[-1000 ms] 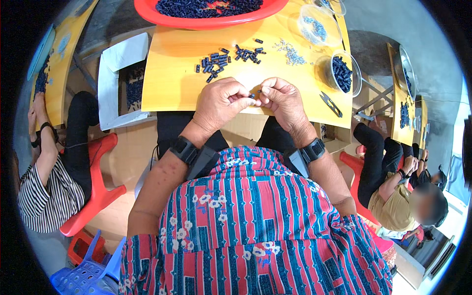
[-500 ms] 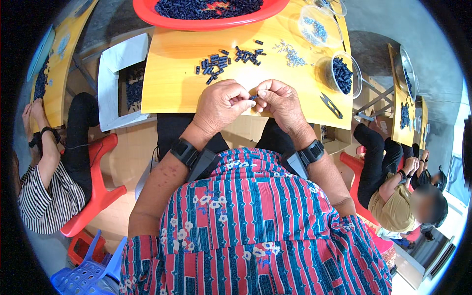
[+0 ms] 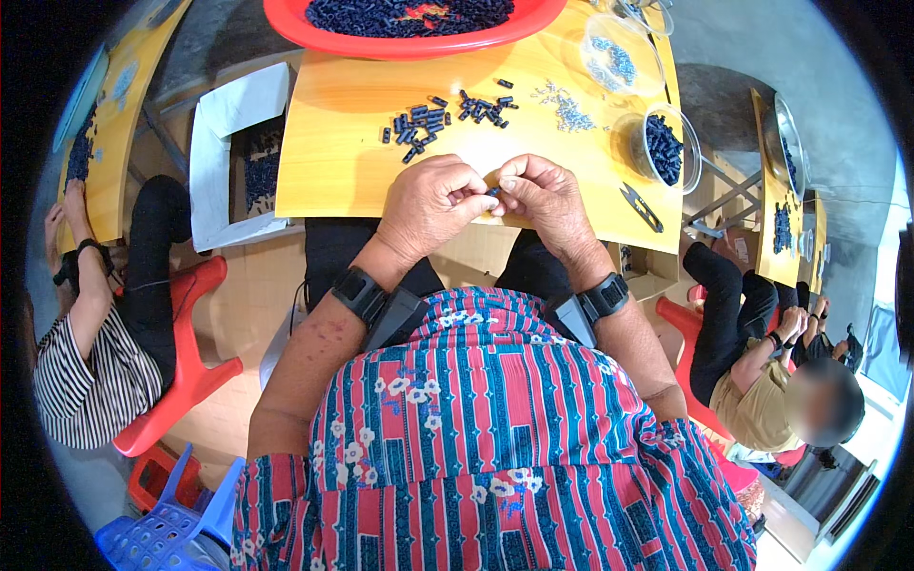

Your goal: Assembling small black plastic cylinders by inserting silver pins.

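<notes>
My left hand (image 3: 430, 205) and my right hand (image 3: 548, 202) meet over the front edge of the yellow table (image 3: 328, 181). Between their pinched fingertips is a small dark blue piece (image 3: 493, 191), mostly hidden by the fingers. Just beyond the hands lie two loose heaps of short dark blue tubular pieces, a left heap (image 3: 417, 124) and a smaller right heap (image 3: 484, 108). Scattered tiny clear or silvery pieces (image 3: 571, 111) lie to the right of them. A pair of black thread snips (image 3: 642, 208) rests right of my right hand, touching neither hand.
A red basin (image 3: 419, 49) of dark pieces stands at the far edge. On the right are a tipped clear cup (image 3: 692, 152) of dark pieces and a clear tub (image 3: 592, 79) of silvery bits. A white box (image 3: 211, 181) sits left. People work at both sides.
My hands stay pinched together over the table edge, with only slight finger movement around the small piece. The view has shifted slightly.
</notes>
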{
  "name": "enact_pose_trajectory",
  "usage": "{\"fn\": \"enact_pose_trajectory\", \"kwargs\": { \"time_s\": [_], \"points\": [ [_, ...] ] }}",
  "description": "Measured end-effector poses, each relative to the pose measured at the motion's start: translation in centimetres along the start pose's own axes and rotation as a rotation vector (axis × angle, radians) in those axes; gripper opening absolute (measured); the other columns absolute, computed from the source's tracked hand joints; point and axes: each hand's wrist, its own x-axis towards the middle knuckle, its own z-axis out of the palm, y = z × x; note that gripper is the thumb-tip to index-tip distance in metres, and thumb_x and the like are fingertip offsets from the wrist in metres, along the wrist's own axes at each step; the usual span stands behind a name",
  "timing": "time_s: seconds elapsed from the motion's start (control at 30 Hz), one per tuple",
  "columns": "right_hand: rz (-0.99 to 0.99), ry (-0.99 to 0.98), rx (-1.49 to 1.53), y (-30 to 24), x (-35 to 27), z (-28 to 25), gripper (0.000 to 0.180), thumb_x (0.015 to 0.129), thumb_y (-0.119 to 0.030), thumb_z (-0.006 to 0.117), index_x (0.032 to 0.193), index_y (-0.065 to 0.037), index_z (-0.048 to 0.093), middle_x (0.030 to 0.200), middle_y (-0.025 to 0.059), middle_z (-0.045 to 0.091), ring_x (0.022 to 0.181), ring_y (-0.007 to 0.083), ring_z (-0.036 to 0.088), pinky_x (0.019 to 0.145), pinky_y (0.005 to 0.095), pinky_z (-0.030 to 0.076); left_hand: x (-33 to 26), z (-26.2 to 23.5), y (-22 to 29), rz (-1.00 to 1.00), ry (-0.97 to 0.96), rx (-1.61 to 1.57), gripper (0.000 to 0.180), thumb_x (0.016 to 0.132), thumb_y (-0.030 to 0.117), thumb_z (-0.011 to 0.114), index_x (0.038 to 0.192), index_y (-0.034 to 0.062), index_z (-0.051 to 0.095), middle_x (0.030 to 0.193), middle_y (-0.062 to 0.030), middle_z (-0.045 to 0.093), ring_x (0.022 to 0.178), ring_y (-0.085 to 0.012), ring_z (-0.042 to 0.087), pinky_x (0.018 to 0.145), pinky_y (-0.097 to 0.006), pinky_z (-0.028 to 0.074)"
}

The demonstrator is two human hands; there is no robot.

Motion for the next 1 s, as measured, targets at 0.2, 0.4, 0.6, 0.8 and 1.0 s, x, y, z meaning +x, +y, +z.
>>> {"fn": "enact_pose_trajectory", "kwargs": {
  "time_s": [0.2,0.4,0.6,0.8,1.0],
  "points": [
    [-0.019,0.004,-0.083,-0.3,0.0,-0.2,0.008,0.097,-0.008,0.06,0.097,-0.001,0.063,0.078,0.0017,0.063,0.071,0.0086,0.061,0.065,0.0218,0.049,0.0,-0.1,-0.2,0.046,-0.007,0.042,0.014,0.075,0.008,0.08,0.076,0.0042,0.067,0.069,-0.0035,0.058,0.06,-0.0124,0.059,0.056,-0.027,0.048],
    [-0.094,0.017,-0.183,-0.2,0.1,-0.1,0.005,0.094,-0.004,0.062,0.095,0.001,0.064,0.085,0.0025,0.065,0.073,0.0093,0.064,0.069,0.0236,0.055,-0.1,0.1,-0.2,0.072,0.007,0.049,0.014,0.074,0.007,0.079,0.076,0.0037,0.066,0.068,-0.0041,0.057,0.06,-0.0145,0.058,0.055,-0.028,0.047],
    [-0.192,0.031,-0.311,-0.3,0.0,0.7,0.003,0.092,-0.001,0.064,0.092,0.001,0.065,0.09,0.0025,0.064,0.078,0.0091,0.064,0.07,0.0243,0.056,-0.2,0.3,-0.4,0.083,0.059,0.026,0.014,0.073,0.007,0.079,0.075,0.0036,0.065,0.068,-0.005,0.057,0.06,-0.016,0.057,0.055,-0.029,0.046],
    [-0.229,0.027,-0.178,1.2,0.0,0.8,0.006,0.093,-0.003,0.063,0.096,0.002,0.066,0.091,0.003,0.064,0.084,0.009,0.063,0.075,0.0243,0.055,-0.2,0.1,-0.2,0.017,0.049,0.017,0.012,0.076,0.012,0.075,0.074,0.0043,0.067,0.072,-0.0072,0.063,0.067,-0.0235,0.063,0.06,-0.035,0.05],
    [-0.134,0.073,0.147,1.0,-0.1,1.0,0.021,0.099,-0.009,0.058,0.113,0.003,0.067,0.094,0.0045,0.065,0.083,0.0112,0.064,0.078,0.025,0.055,0.0,0.1,-0.2,-0.031,0.06,-0.123,0.006,0.083,0.005,0.074,0.085,0.0008,0.07,0.073,-0.0036,0.063,0.063,-0.0096,0.058,0.058,-0.025,0.046]
  ]
}}
